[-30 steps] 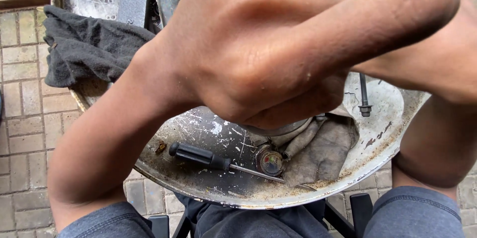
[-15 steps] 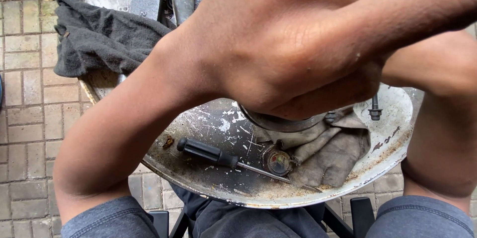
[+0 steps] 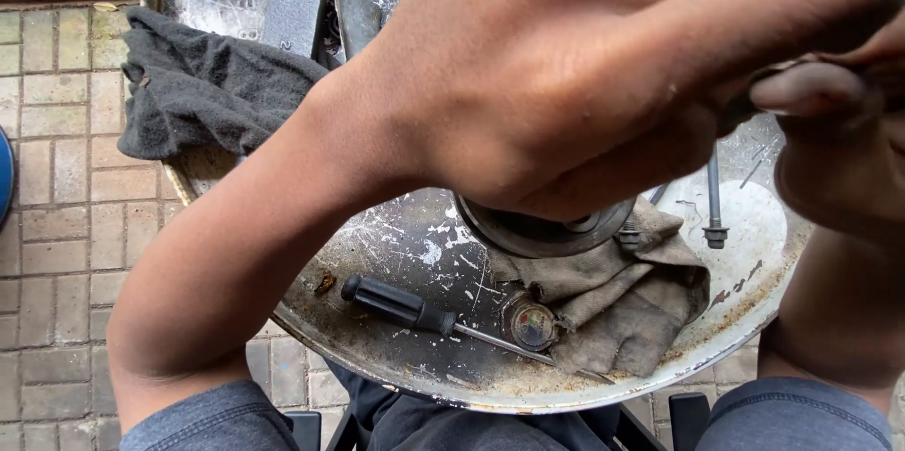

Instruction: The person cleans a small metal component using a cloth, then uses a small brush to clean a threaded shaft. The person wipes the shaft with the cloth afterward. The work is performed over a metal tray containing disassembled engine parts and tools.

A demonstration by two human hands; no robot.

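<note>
Two hands, one screwdriver (image 3: 405,308), two rags, one long bolt (image 3: 714,201). Left hand (image 3: 537,83) curled shut over round metal hub (image 3: 542,229), directly below palm; right hand (image 3: 830,121) beside, grip impossible to judge. Open room on metal pan (image 3: 745,319) along right rim.

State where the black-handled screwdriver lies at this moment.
In the head view, the screwdriver lies on the round metal pan, low and left of centre, under the left hand, its tip beside a small round cap and brown rag.
</note>
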